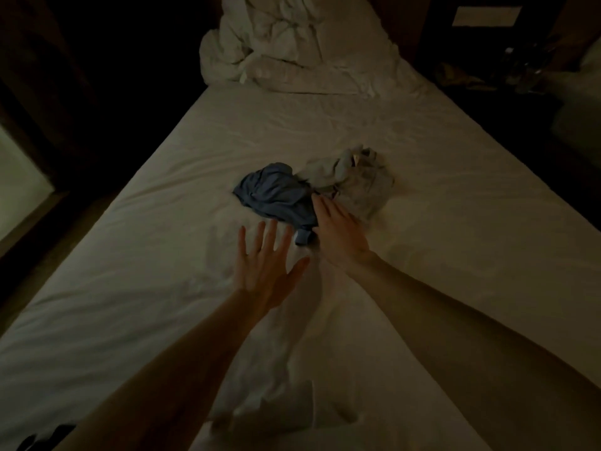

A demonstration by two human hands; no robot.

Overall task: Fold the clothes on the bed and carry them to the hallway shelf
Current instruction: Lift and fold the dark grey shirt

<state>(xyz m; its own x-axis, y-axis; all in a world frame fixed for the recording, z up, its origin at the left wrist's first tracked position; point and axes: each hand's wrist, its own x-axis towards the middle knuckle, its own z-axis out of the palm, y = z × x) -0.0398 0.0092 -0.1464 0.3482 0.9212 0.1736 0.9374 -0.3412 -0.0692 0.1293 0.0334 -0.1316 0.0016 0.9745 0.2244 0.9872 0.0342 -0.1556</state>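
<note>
Head view, dim light, colours approx. Both arms reach fwd over the bed [422, 131] toward two crumpled garments near its middle: a blue garment [276, 193] and, touching it on its right side, a pale grey garment [354, 183]. Left hand [263, 265] is spread wide, fingers straight and fanned, holding nothing, near the blue piece's near edge but apart from it; whether it hovers or presses the sheet cannot be told. Right hand [338, 232] has fingers extended, fairly flat, lying at the seam where blue meets grey; looks like touching cloth, no pinch or curl seen, so nothing gripped. Step in hand (judgement): picking out the first garment to fold; nothing folded yet, task at its start. To do it well: separate the blue from the grey first, take it by two corners or a hem rather than a bunched handful, lift, shake out, lay flat on the bare sheet nearer the body, smooth before the first fold. Risk: dragging both pieces together, since they overlap. Materials: blue looks thin, soft, limp knit w/ deep folds and a small rolled cuff or band at the near end; grey looks a bit thicker, lumpy, tag-like bit on top (too small to confirm). Sheet white, lightly wrinkled; a rumpled white duvet [292, 43] heaped at the far end.
</note>
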